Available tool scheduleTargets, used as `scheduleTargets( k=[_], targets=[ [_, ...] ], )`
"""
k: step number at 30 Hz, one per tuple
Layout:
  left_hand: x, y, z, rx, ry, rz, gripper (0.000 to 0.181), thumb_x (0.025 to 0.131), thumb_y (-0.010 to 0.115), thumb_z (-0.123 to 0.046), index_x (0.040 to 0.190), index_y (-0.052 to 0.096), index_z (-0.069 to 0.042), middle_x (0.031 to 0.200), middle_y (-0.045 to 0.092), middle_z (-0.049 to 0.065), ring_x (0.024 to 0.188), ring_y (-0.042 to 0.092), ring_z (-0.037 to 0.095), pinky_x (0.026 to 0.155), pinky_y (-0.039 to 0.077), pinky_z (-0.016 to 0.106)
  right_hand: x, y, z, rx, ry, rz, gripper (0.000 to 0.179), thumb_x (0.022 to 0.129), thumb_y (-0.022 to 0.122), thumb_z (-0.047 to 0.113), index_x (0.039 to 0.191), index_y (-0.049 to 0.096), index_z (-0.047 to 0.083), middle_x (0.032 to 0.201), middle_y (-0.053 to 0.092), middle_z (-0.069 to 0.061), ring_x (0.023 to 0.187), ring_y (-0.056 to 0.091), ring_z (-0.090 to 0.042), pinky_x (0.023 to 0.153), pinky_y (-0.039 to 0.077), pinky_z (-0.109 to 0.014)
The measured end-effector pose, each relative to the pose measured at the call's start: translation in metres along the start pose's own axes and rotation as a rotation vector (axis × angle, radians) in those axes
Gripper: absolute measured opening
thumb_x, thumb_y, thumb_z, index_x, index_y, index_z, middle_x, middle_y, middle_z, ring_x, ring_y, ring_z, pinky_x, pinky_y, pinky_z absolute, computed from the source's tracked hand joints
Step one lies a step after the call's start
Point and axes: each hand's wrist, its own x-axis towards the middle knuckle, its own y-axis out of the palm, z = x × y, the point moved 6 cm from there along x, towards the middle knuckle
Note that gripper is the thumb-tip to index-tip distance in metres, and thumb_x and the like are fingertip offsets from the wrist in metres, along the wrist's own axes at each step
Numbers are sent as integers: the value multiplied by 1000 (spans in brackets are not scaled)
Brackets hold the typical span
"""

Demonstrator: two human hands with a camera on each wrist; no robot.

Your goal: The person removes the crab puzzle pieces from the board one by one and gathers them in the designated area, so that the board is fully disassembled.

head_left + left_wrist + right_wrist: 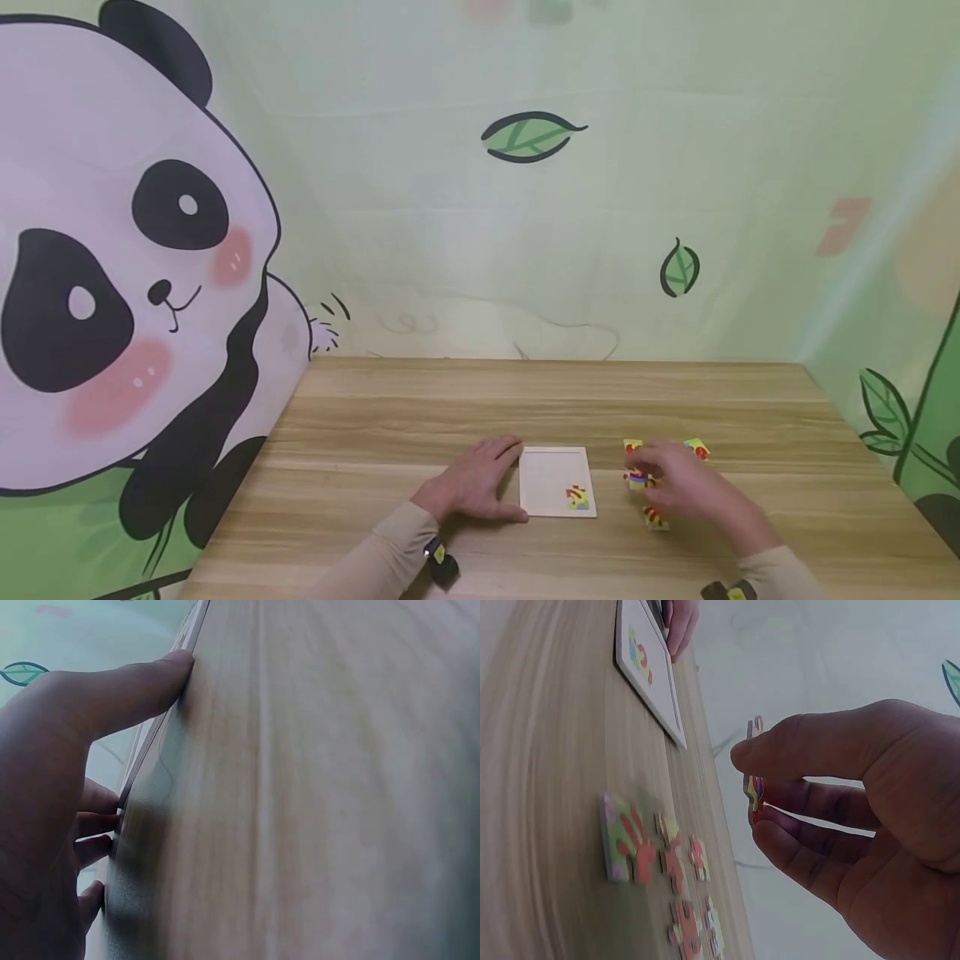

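Note:
A shallow white puzzle tray (543, 471) lies on the table, with one colourful jigsaw piece (577, 497) in its lower right corner. My left hand (476, 482) rests at the tray's left side, thumb at the near corner and fingertips at the far one, fingers fairly straight. To the right of the tray, my right hand (678, 483) pinches a puzzle piece (755, 791) between thumb and fingers, raised above the table and seen edge-on in the right wrist view. Below it lie several loose pieces, among them a green and red one (622, 844) and a red one (686, 930).
The wooden table (420, 400) reaches back to a wall cloth (420, 208) printed with a panda and leaves. One loose piece (656, 518) lies nearest the front, another (697, 449) behind the right hand. Dark wrist cameras sit on both wrists.

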Motion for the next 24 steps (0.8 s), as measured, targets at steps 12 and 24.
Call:
scheduleTargets(
  k=[12, 24],
  targets=[
    [0, 0, 1, -4, -7, -1, 108, 75, 57, -79, 153, 29, -9, 159, 28, 6, 145, 30, 25, 121, 23, 41, -23, -9, -12, -27, -71, -92, 27, 71, 84, 11, 95, 73, 10, 83, 60, 6, 74, 52, -7, 61, 48, -22],
    [-1, 1, 1, -10, -8, -1, 108, 75, 58, -78, 153, 29, -10, 159, 28, 6, 145, 29, 24, 121, 23, 41, -39, -11, -19, -81, -55, -77, 25, 70, 83, 8, 94, 75, 9, 86, 64, 7, 76, 54, -5, 63, 50, -24]
  ],
)
